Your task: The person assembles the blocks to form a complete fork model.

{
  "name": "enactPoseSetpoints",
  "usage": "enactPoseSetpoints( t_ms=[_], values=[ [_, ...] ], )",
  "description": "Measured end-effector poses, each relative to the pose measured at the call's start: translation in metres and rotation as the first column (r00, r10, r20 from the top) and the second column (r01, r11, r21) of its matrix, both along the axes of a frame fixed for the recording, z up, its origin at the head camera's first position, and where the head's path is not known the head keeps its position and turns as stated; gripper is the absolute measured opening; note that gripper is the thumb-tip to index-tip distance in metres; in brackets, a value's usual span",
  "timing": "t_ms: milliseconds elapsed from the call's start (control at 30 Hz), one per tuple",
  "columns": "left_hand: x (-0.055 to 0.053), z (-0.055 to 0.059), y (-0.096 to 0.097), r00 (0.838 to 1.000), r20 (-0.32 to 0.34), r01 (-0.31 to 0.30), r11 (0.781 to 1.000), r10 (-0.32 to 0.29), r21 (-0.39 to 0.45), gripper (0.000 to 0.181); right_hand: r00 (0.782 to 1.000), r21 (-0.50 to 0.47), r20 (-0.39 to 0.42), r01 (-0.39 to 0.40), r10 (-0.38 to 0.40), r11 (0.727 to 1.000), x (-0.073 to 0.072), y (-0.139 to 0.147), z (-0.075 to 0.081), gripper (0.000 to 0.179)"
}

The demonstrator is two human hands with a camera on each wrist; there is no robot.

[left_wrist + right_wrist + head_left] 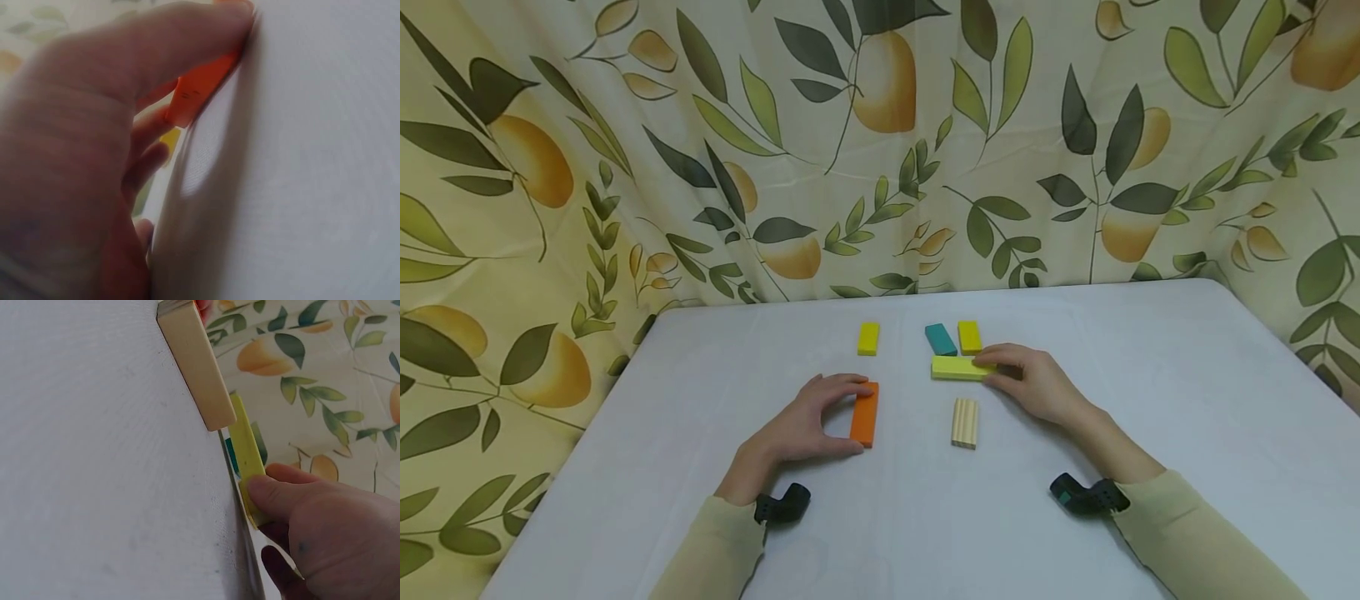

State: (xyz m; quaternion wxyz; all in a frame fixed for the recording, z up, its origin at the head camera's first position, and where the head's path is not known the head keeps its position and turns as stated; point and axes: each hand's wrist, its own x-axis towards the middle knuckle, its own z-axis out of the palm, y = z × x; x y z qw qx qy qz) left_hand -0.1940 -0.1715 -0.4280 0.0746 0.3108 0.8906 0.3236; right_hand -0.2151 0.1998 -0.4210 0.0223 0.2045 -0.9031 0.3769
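Observation:
My left hand (808, 421) holds an orange block (864, 417) by its two ends, thumb at the near end and fingers at the far end. In the left wrist view the block (203, 90) is partly hidden by the thumb. With its thumb and fingers, my right hand (1037, 383) pinches the right end of a lime-yellow block (955, 368), which lies crosswise. The right wrist view shows the thumb on that same block (248, 447). A plain wooden block (965, 423) with grooved stripes lies just nearer, apart from both hands.
Beyond the lime-yellow block lie a tilted teal block (940, 339) and a small yellow block (969, 337). Another yellow block (868, 338) lies behind the orange one. A white cloth covers the table (700, 358); a fruit-patterned curtain (880, 192) hangs around its back and sides.

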Motion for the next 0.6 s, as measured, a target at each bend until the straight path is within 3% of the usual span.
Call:
enactPoseSetpoints(
  t_ms=[200,600],
  values=[
    [0.0016,-0.0003,0.0015,0.999,0.033,-0.037,0.999,0.036,0.027,0.069,1.0,-0.006,0.016,0.016,-0.016,1.0,0.0016,-0.0011,0.0022,0.031],
    [0.0016,0.0037,0.0084,0.999,0.033,-0.035,0.999,0.035,0.011,0.07,1.0,-0.029,-0.012,0.005,-0.006,1.0,-0.0005,-0.0084,0.0049,0.031]
  ],
)
